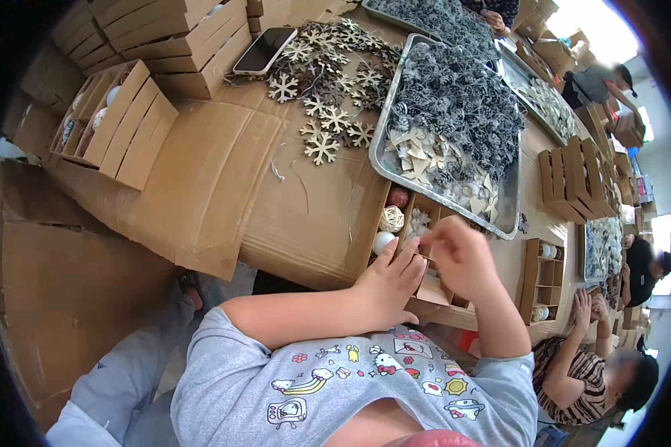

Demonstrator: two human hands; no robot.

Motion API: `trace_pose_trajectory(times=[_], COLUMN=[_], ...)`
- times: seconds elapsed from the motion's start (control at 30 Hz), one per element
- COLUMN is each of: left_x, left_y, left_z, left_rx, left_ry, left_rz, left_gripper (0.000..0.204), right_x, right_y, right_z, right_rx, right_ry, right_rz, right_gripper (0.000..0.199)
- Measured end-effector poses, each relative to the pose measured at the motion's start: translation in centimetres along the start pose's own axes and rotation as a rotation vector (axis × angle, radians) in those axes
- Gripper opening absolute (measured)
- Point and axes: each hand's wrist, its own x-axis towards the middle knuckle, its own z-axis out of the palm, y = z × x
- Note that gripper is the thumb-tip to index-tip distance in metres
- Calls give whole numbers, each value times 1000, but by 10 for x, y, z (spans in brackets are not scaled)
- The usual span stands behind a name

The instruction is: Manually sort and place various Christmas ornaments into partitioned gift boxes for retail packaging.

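Note:
A divided cardboard box [381,195] lies in front of me at the table's edge. Down its left column run a dark red glittery ball [399,196], a pale woven ball [391,218] and a white ball [384,242]. Small whitish pieces [419,221] fill a compartment beside them. My left hand [390,289] rests over the near part of the box, its fingers stretched out by the white ball. Above the box's right side hovers my right hand [464,257], fingers curled together; whatever they may hold is hidden.
Beyond the box, a metal tray [382,138] carries frosted pine cones [455,97] and wooden cut-outs [417,155]. Wooden snowflakes [322,147] and a phone [265,51] lie left of it. Stacked boxes [194,45] stand far left, another divided box [531,279] right. Several people work nearby.

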Motion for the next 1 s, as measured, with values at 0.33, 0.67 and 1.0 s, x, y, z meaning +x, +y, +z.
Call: trace_pose_trajectory(times=[0.33, 0.67, 1.0], left_x=[8, -47, 42], left_y=[-16, -129, -188], left_z=[-1, -55, -63], left_rx=[-169, -66, -913], left_ry=[19, 496, 561], left_rz=[52, -370, -385], left_gripper=[82, 58, 75], right_x=[72, 247, 193], right_y=[-5, 3, -39], right_z=[3, 45, 7], right_rx=[39, -647, 933], right_ry=[211, 23, -140], right_rz=[-191, -426, 40], right_gripper=[8, 16, 18])
